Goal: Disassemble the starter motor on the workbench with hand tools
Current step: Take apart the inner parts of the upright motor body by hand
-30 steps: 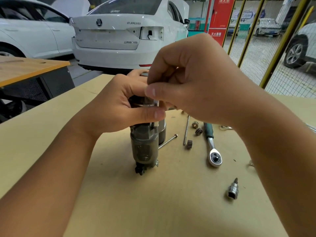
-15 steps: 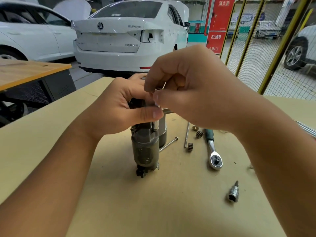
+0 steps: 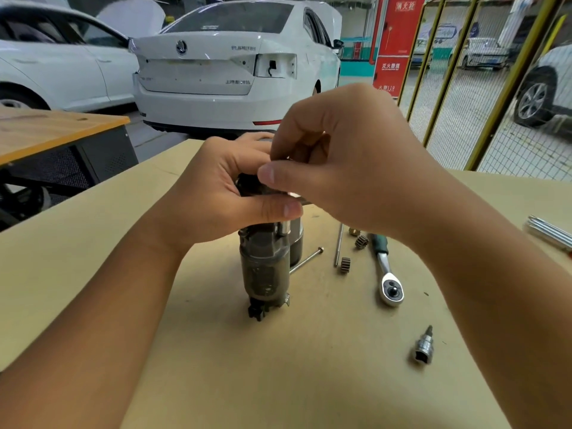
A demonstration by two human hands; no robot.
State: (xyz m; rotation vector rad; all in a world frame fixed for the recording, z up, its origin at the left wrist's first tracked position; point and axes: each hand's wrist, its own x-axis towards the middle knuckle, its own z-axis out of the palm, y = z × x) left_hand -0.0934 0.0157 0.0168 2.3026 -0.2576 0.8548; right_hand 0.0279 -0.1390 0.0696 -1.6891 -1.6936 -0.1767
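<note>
Grey starter motor [image 3: 266, 267] stands upright (connector end down), left hand [image 3: 213, 196] gripping its top.

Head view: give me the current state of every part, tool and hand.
starter motor: upright on bench, held at top
left hand: grips motor's upper end
right hand: fingers curled at motor top, pinching something small and unclear
ratchet: lying flat, untouched
bit socket: lying loose
long bolts: removed, lying flat
small gears: loose on bench
</note>
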